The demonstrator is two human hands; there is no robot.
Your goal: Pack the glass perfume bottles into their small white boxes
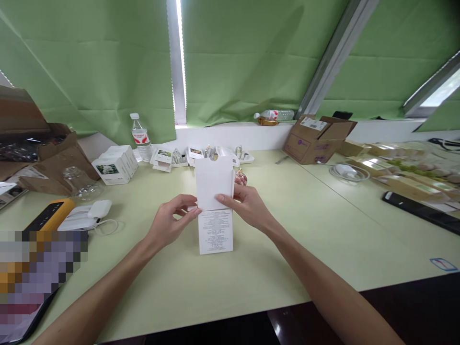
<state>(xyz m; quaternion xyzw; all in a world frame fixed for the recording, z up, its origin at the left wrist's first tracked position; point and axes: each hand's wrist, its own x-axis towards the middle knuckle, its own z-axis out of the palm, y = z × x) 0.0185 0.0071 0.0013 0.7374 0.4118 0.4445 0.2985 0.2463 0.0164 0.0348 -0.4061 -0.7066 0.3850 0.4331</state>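
A tall white carton (214, 225) stands upright on the pale green table (273, 268), its top flap raised and small printed text on its lower front. My left hand (171, 221) pinches the carton's left edge at mid height. On the other side my right hand (247, 205) grips its right edge, thumb across the front. A small pink round object (240, 178) peeks out just behind the carton and my right hand.
Stacked white boxes (115, 165), a water bottle (140, 136) and small glass bottles (210, 153) line the back. Brown cardboard boxes sit at the left (53, 158) and back right (316, 139). A white charger (98, 210), a yellow device (50, 214) and a dark strip (420, 211) lie nearby.
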